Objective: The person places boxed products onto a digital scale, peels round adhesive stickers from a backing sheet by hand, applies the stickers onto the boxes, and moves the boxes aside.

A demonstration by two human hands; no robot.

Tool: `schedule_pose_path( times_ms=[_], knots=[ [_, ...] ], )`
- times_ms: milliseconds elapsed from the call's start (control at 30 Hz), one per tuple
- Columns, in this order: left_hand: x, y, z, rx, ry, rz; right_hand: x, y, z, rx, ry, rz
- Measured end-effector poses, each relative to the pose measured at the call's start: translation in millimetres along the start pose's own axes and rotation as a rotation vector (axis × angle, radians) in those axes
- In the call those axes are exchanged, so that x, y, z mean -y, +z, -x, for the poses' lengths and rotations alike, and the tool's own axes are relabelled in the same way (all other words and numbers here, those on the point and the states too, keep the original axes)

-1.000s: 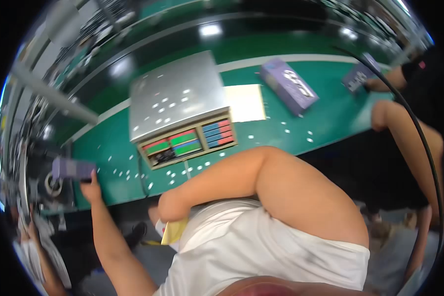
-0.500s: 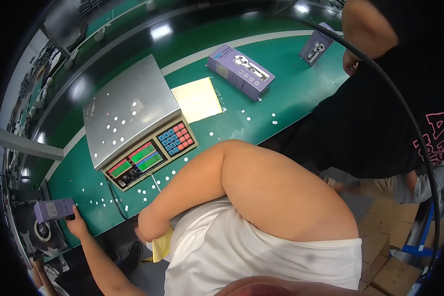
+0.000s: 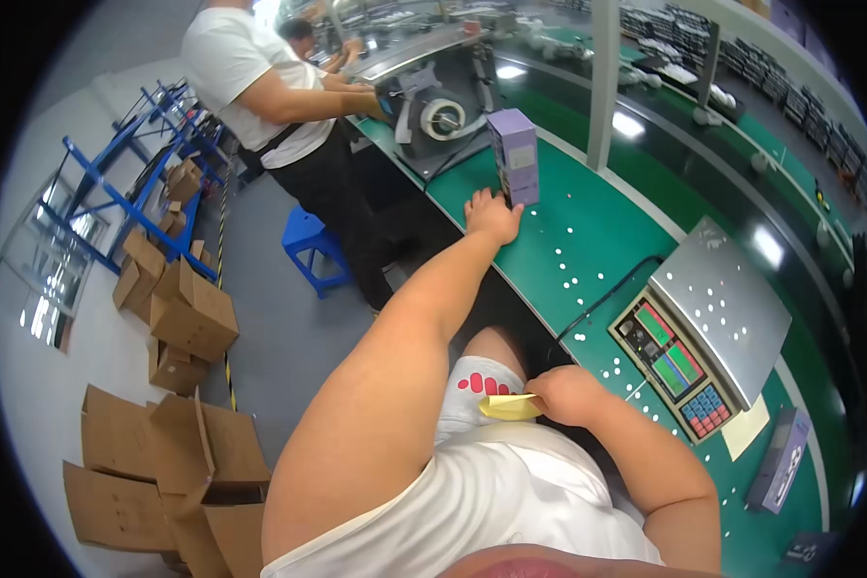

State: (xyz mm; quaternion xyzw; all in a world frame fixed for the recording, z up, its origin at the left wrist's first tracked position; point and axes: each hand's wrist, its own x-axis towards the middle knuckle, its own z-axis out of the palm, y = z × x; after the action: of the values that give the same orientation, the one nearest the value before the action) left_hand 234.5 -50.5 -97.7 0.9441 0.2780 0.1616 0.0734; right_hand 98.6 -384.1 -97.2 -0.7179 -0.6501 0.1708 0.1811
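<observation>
A purple box stands upright on the green tabletop. My left hand is at its bottom corner, the thumb on one side and the index finger on the other, with the remaining fingers spread beside it. Close to my waist, my right hand pinches a yellow paper. Small white round stickers dot the green surface between the box and a metal-topped weighing scale.
A pale yellow sheet and another purple box lie past the scale. A tape-roll machine sits behind the upright box. A person in white stands there, near a blue stool. Cartons are at left.
The view has swung left, bringing the tape-roll machine, stool, person in white and cartons into sight. The scale has shifted to the right of the picture. Each hand stays with the same item.
</observation>
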Motion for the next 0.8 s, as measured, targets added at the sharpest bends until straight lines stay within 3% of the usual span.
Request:
schedule_pose_path(
  times_ms=[233,800],
  knots=[
    [-7.3,-12.7,15.6,0.085,-0.033,0.041,2.6,-2.4,1.7,-0.012,0.024,0.025],
    [-11.2,-11.4,28.5,0.071,-0.010,0.006,7.8,-8.6,4.1,0.031,0.049,0.069]
  ],
)
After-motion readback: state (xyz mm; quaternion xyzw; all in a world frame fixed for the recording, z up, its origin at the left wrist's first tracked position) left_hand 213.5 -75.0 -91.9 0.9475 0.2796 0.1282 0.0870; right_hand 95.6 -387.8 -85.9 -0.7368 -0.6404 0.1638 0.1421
